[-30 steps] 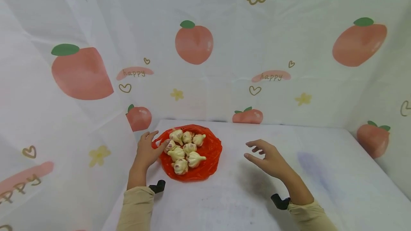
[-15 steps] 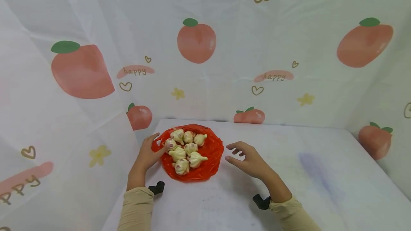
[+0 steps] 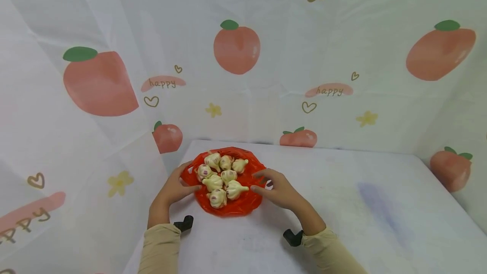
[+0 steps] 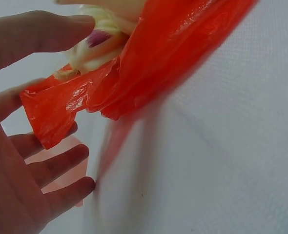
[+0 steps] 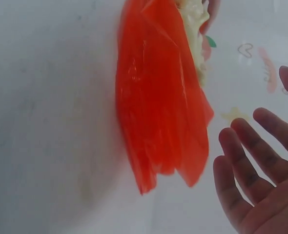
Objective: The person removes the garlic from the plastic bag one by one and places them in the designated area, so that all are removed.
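Note:
A red plastic bag (image 3: 249, 204) lies spread on the table with several garlic bulbs (image 3: 229, 176) piled on it. At its left side is my left hand (image 3: 174, 187), thumb and fingers apart around the bag's edge. In the left wrist view, the bag's loose red flap (image 4: 51, 114) hangs between thumb and fingers, which do not close on it; whether they touch it I cannot tell. Across from it, my right hand (image 3: 280, 190) reaches over the bag's right edge with spread, slightly bent fingers. A gap separates those fingers (image 5: 254, 183) from the plastic in the right wrist view.
The white table (image 3: 327, 206) carries a faint purple stain (image 3: 380, 206) on the right. White cloth walls (image 3: 274, 54) printed with peaches rise behind the table and at both sides. Black wrist mounts (image 3: 293, 237) sit below both hands.
My right hand has moved left from over the bare table to the bag's right edge. My left hand has shifted slightly down, its thumb leaving the garlic. The bag stays in place.

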Demonstrator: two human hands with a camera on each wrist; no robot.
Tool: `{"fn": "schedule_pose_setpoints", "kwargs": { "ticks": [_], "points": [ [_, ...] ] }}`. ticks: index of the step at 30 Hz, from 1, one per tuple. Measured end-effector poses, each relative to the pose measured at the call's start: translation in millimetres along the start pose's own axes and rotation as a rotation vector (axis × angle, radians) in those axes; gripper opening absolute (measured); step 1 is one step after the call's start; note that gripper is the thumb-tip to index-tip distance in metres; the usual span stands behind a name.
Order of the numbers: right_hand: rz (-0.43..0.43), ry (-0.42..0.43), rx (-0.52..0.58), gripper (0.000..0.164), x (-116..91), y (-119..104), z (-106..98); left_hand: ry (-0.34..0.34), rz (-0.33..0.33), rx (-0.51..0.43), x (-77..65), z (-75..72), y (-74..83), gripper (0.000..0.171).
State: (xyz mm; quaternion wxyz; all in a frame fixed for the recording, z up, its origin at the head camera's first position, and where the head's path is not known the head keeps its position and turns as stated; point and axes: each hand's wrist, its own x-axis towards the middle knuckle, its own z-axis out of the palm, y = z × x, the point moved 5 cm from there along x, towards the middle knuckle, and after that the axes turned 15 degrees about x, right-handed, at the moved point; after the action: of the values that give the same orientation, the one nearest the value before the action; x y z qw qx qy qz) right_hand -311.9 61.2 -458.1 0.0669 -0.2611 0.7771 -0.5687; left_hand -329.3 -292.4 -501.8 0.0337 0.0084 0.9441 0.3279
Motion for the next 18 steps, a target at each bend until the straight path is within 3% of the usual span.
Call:
{"fn": "schedule_pose_setpoints", "kwargs": {
  "ticks": [8, 18],
  "points": [
    [0.006, -0.017, -0.008, 0.044, 14, 3, 17, -0.022, -0.009, -0.042, -2.9, -0.5, -6.0, 0.094],
    [0.067, -0.017, -0.050, 0.049, 23, 10, 25, -0.009, 0.028, -0.034, -2.9, -4.1, -5.2, 0.081]
  ]
}}
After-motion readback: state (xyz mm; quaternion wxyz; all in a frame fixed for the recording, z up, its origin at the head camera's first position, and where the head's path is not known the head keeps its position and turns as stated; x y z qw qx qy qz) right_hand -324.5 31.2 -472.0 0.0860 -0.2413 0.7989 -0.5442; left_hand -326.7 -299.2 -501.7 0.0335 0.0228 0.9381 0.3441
